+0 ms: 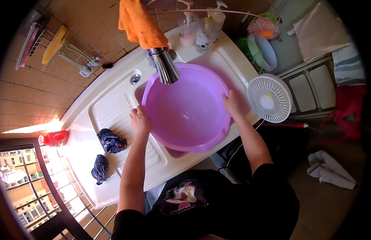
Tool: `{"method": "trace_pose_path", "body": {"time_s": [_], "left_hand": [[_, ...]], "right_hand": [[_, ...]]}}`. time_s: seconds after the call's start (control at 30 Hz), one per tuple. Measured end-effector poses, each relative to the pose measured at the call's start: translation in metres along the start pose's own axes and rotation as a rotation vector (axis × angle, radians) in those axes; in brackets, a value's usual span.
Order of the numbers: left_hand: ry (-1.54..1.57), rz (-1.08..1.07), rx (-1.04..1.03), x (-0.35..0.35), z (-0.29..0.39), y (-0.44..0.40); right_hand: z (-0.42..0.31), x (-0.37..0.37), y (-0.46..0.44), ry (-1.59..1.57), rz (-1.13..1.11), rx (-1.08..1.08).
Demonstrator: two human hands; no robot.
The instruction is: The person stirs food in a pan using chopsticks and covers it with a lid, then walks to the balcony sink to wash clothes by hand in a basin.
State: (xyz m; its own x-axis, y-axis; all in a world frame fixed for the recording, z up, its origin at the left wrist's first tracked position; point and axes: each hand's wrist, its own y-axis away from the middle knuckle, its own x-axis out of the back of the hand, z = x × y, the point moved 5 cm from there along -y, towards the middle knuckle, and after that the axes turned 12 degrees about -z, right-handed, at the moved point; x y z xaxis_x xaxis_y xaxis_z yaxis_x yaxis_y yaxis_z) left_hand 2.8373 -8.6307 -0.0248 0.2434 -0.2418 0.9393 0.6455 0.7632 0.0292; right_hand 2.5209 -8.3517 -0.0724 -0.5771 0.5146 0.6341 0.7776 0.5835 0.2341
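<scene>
We see the purple basin (185, 147) set in the sink (249, 71), holding cloudy water (189, 100). On its left side we find the left hand (139, 120), partly closed, with curled fingers holding the rim; how the fingers sit underneath we cannot tell. Opposite, the right hand (231, 103) is also partly closed and has hold of the right rim. Above the basin's far edge we see the metal tap (166, 72), with an orange cloth (141, 24) draped on it. Two dark bunched cloths (112, 141) lie apart on the ribbed drainboard (147, 160) to the left. To the right of the sink we notice a white fan (269, 98)
</scene>
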Motion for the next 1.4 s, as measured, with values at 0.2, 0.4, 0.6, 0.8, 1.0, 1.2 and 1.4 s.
{"method": "trace_pose_path", "body": {"time_s": [0.2,0.4,0.6,0.8,1.0,1.2,1.4], "left_hand": [[-0.136,-0.342,0.156,-0.018,-0.009,-0.041],[-0.003,-0.326,0.104,-0.013,-0.031,-0.039],[0.824,-0.306,0.185,0.055,-0.020,-0.011],[1.253,-0.292,0.285,0.115,0.012,-0.007],[1.276,-0.299,0.365,0.151,0.027,-0.002],[1.328,-0.392,0.360,0.174,0.032,-0.017],[1.328,-0.437,0.334,0.186,0.032,-0.029]], "right_hand": [[0.005,-0.002,-0.003,-0.126,-0.001,-0.045],[-0.037,0.029,0.007,0.002,0.097,0.054],[-0.068,0.055,0.014,-0.035,-0.115,-0.003],[-0.048,0.038,0.021,-0.182,-0.388,-0.185],[-0.042,0.001,0.047,-0.464,-0.496,-0.272],[-0.047,-0.034,0.073,-0.564,-0.626,-0.353],[-0.052,-0.057,0.084,-0.800,-0.580,-0.286]]}}
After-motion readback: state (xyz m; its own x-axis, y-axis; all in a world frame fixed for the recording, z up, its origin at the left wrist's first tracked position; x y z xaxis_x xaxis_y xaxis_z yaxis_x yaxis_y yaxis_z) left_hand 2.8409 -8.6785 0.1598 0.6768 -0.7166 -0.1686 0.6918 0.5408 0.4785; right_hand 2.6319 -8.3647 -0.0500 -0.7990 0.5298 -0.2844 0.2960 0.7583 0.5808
